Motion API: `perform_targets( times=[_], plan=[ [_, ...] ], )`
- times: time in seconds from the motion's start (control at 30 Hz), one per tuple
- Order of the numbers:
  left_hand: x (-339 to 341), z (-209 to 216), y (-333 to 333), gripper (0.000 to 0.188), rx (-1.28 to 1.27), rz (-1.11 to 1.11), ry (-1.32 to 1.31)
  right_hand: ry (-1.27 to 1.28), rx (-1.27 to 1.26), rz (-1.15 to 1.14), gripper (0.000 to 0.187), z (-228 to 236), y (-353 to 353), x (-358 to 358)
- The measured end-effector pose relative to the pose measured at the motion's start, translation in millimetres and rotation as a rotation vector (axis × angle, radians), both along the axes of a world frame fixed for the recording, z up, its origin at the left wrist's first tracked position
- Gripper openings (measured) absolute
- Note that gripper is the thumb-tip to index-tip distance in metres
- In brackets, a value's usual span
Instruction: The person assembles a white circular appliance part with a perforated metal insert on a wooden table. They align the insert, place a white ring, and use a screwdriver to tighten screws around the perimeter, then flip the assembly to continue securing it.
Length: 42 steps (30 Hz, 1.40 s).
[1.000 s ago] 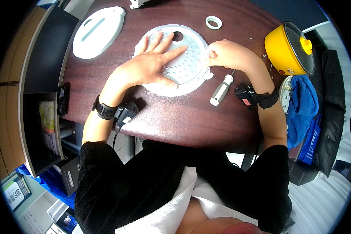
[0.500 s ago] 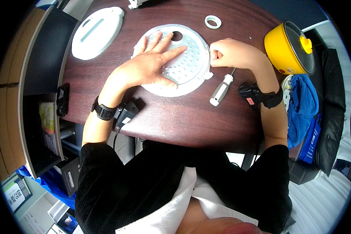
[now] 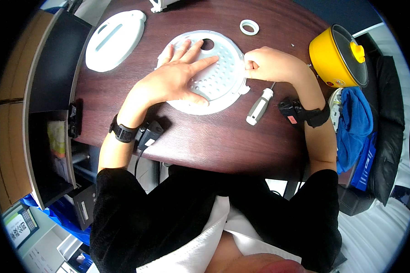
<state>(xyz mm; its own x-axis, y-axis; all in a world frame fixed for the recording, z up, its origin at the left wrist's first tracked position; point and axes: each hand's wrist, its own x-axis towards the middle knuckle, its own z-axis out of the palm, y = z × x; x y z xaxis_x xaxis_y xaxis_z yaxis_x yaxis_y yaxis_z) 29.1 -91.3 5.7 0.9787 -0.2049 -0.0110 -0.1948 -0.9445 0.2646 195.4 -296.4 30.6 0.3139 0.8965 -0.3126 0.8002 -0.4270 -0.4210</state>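
Observation:
A round, pale white plastic plate (image 3: 223,86) with rows of raised bumps and one round hole lies on the dark wooden table. My left hand (image 3: 177,75) rests flat on its left half, fingers spread. At the plate's right rim, my right hand (image 3: 262,63) is closed, thumb and fingertips together against the edge. Whatever those fingertips pinch is hidden. Just below my right hand lies a screwdriver (image 3: 259,107) with a grey and white handle, its tip toward the hand. A small white plastic ring (image 3: 249,21) sits beyond my right hand.
A white oval lid-like part (image 3: 127,43) with a slot lies at the far left. Part of another white piece (image 3: 161,4) shows at the back edge. A yellow pot (image 3: 328,59) with a lid stands at right, near a blue cloth (image 3: 354,123). Open shelving (image 3: 54,68) borders the left.
My right fingertips have shifted slightly at the plate's rim. The left hand stays flat on the plate. The whole view has moved a little.

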Motion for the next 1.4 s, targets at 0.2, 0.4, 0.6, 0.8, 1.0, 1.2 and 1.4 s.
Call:
perform_targets(
  times=[0.2, 0.4, 0.6, 0.8, 1.0, 1.2, 1.4],
  plan=[
    [0, -1, 1, 0.107, 0.004, 0.010, 0.007, 0.028, -0.021, -0.027, 0.029, -7, 3, 1],
    [-1, 0, 1, 0.105, -0.003, 0.015, -0.009, 0.070, -0.057, -0.038, 0.032, -1, 3, 1],
    [11, 11, 18, 0.079, -0.179, 0.060, -0.192, 0.017, 0.053, -0.103, 0.042, -11, 3, 4],
    [20, -6, 45, 0.069, -0.172, 0.444, -0.270, -0.043, -0.088, -0.213, 0.047, -10, 12, -3],
    [23, -7, 52, 0.059, -0.445, 0.501, -0.088, 0.048, -0.094, -0.241, 0.043, -9, 13, -3],
    [22, 3, 62, 0.064, -0.791, 0.693, 0.146, 0.089, -0.112, -0.214, 0.036, -2, 13, -4],
    [20, 1, 62, 0.061, -1.031, 0.633, 0.150, 0.165, -0.017, -0.301, 0.030, -1, 10, 2]
  ],
)
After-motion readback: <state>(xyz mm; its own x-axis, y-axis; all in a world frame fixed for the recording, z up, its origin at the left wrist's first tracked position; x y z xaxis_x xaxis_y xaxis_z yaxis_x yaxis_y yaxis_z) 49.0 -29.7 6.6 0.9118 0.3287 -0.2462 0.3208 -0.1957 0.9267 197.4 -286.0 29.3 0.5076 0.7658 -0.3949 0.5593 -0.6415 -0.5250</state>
